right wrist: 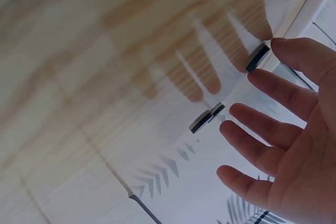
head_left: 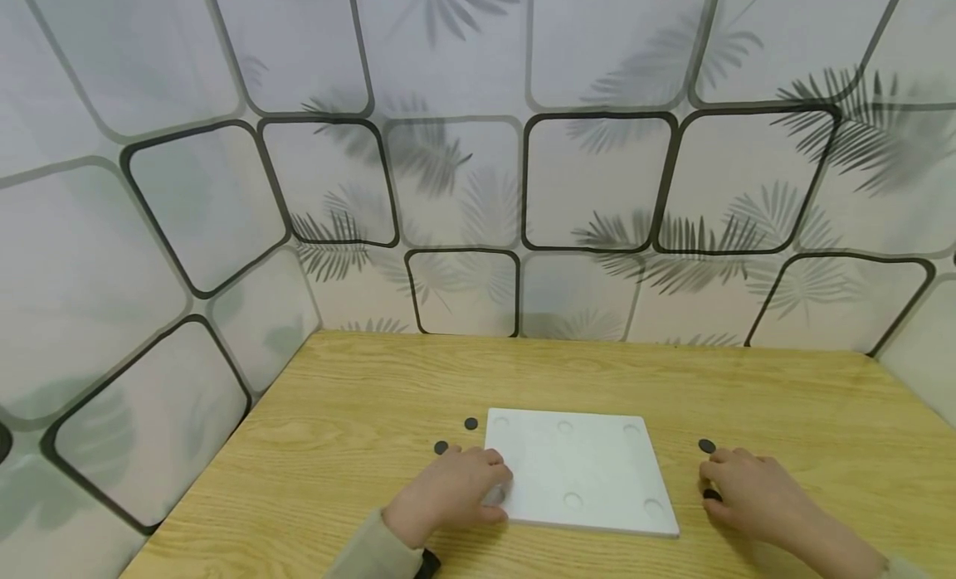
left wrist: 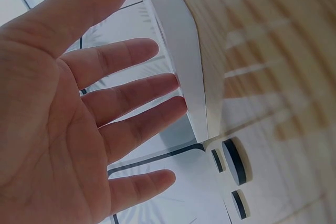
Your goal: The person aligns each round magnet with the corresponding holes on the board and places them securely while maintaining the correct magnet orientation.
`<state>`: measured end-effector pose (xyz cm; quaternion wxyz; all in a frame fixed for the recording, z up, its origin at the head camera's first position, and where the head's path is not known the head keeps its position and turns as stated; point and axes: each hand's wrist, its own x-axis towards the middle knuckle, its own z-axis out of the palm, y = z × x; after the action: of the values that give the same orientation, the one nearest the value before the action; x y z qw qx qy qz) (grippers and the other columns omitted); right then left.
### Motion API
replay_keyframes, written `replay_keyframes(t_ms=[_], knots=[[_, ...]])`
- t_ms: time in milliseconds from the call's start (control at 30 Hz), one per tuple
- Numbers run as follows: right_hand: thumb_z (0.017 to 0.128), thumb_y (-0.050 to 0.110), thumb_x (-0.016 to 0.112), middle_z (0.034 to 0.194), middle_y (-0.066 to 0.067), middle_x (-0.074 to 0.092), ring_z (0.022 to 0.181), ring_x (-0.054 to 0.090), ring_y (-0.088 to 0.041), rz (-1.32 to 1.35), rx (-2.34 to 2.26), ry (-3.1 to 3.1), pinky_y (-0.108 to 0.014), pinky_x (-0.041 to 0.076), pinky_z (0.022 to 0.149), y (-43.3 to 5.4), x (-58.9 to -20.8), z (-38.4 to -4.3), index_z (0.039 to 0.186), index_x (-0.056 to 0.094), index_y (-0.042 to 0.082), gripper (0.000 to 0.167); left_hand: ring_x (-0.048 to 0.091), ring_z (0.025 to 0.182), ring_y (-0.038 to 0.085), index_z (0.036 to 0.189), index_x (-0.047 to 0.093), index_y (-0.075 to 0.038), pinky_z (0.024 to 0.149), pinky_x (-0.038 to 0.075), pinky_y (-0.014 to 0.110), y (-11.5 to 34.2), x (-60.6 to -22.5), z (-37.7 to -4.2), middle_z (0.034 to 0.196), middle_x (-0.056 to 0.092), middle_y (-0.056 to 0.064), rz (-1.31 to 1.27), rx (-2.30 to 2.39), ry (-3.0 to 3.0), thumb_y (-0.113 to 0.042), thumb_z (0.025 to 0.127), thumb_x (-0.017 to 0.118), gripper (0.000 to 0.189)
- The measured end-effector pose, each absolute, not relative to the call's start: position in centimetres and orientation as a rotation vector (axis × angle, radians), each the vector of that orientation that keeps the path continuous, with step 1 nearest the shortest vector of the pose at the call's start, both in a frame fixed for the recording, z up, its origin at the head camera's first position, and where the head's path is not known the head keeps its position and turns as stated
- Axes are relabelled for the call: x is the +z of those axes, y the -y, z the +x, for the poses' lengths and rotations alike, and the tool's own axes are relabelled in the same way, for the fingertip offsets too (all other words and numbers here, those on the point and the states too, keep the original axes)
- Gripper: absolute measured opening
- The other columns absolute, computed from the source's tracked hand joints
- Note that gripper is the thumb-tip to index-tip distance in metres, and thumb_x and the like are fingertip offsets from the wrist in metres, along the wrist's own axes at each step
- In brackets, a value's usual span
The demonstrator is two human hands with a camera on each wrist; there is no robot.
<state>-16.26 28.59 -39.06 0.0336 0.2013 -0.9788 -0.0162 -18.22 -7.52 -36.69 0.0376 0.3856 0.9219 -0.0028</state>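
A white rectangular board with shallow round hollows lies on the wooden table. Over its near left corner is my left hand, fingers spread and slightly bent in the left wrist view, holding nothing. Its fingertips overlap the board's edge there. To the right of the board, my right hand is low over the table. Its thumb and index finger pinch a black disc at its two sides, close to the tabletop. Another black disc lies just beyond those fingers.
Left of the board lie black discs, one near its far left corner and one beside the left hand; the left wrist view shows a larger-looking disc closer by. Patterned walls border the table at the back and left.
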Motion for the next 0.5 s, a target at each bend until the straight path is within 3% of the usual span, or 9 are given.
replay_keyframes(t_ms=[500], knots=[[0.065, 0.024, 0.074, 0.069, 0.011, 0.043, 0.064, 0.047, -0.013, 0.653, -0.026, 2.969, -0.031, 0.039, 0.049, -28.78, -39.15, -16.14, 0.067, 0.05, 0.023, 0.024, 0.051, 0.088, 0.008, 0.103, 0.062, -0.02, 0.071, 0.042, 0.032, 7.53, -36.54, -17.98, 0.098, 0.055, -0.009, 1.19, -0.023, -2.832, -0.042, 0.076, 0.065, 0.035]])
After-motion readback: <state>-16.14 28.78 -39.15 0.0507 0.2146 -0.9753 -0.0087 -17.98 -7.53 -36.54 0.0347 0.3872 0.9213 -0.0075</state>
